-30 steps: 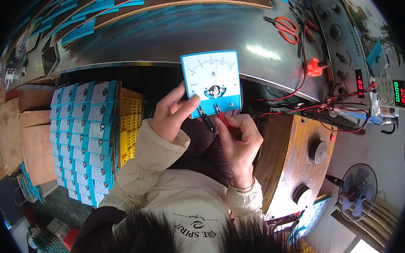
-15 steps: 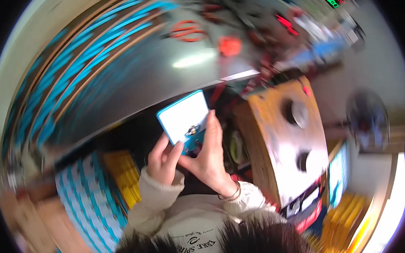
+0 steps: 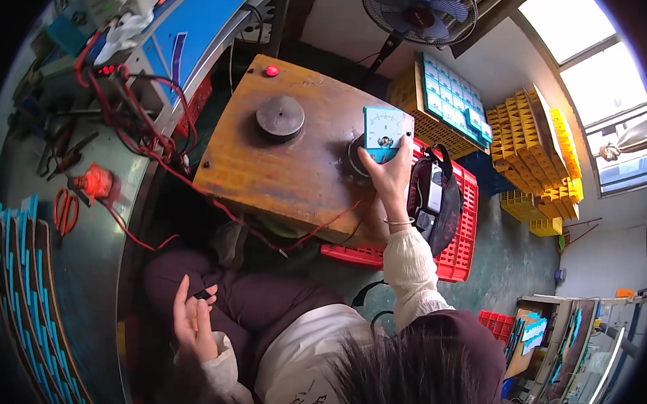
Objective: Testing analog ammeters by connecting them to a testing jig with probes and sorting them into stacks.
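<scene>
In my right hand [image 3: 392, 178] is a blue-and-white analog panel meter [image 3: 383, 132], gripped by its lower part with the scale facing up. It is at the second dark metal disc [image 3: 358, 158] on a wooden box [image 3: 231, 153] and partly hides that disc; whether they touch I cannot tell. Another round metal disc [image 3: 280, 118] stands farther left on the box, near a red button [image 3: 272, 70]. Over my lap, my left hand [image 3: 194, 323] has its fingers closed around a small black piece [image 3: 202, 294] whose kind I cannot make out.
Red leads [image 3: 224, 210] trail from the metal bench across the box's front. Orange-handled scissors [image 3: 65, 210] and racked blue parts [image 3: 30, 289] lie on the bench. Beyond the box are a fan [image 3: 421, 17], a red crate [image 3: 456, 245] with a black bag, and stacked yellow trays [image 3: 531, 140].
My view has swung right, from the bench to the wooden box. Both hands were on the meter; now only my right hand holds it, at the disc, and my left has drawn back over my lap.
</scene>
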The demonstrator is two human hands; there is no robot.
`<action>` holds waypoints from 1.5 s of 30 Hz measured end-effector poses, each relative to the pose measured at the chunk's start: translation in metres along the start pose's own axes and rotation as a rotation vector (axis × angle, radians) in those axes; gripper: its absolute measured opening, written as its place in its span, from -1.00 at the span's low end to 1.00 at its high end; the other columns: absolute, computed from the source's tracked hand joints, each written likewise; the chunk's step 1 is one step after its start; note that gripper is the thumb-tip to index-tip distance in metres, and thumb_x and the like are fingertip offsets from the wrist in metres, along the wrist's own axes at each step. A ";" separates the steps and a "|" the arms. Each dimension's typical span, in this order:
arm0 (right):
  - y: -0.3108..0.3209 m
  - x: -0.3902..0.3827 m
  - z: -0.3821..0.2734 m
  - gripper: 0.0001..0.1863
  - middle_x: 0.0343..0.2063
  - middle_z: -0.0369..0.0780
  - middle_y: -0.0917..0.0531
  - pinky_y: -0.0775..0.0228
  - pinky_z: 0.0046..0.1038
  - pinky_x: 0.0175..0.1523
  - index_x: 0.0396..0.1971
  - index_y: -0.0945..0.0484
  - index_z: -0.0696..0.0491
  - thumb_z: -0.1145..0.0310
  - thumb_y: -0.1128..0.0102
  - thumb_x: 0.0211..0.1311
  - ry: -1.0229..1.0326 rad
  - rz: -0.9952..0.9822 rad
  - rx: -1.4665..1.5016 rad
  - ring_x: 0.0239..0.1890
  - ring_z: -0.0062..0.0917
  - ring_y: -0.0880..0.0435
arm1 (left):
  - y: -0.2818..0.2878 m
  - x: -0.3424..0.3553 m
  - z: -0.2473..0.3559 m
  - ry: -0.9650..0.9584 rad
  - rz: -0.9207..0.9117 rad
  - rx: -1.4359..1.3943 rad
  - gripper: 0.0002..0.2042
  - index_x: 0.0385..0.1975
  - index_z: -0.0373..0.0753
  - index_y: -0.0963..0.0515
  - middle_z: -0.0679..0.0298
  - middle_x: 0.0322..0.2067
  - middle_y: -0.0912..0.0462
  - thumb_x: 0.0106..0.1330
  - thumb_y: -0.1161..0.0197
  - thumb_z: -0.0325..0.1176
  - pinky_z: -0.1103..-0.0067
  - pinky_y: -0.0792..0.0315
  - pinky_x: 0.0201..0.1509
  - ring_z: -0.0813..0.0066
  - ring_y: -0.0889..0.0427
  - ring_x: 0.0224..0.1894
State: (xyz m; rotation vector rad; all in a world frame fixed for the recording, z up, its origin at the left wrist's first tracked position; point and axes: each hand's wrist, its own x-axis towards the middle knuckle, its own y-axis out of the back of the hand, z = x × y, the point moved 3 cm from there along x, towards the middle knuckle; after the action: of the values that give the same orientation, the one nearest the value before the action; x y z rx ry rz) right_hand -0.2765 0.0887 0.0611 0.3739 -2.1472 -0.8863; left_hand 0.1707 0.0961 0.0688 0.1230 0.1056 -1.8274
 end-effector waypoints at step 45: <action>-0.013 0.036 0.045 0.10 0.01 0.05 -0.44 -0.22 -0.16 0.18 0.24 -0.16 0.23 0.08 -0.55 -0.34 0.169 0.088 0.057 0.07 -0.07 -0.39 | -0.067 0.016 -0.033 0.023 -0.069 -0.067 -0.50 0.30 -0.42 -0.10 0.18 -0.32 -0.64 0.38 0.02 -0.50 0.73 -0.36 -0.19 0.66 -0.52 -0.32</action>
State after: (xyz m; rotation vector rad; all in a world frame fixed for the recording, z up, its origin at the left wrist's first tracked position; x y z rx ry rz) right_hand -0.3346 0.0821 0.0513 0.3670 -2.0197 -0.7195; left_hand 0.1027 0.1021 0.0347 0.0945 0.1889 -1.8894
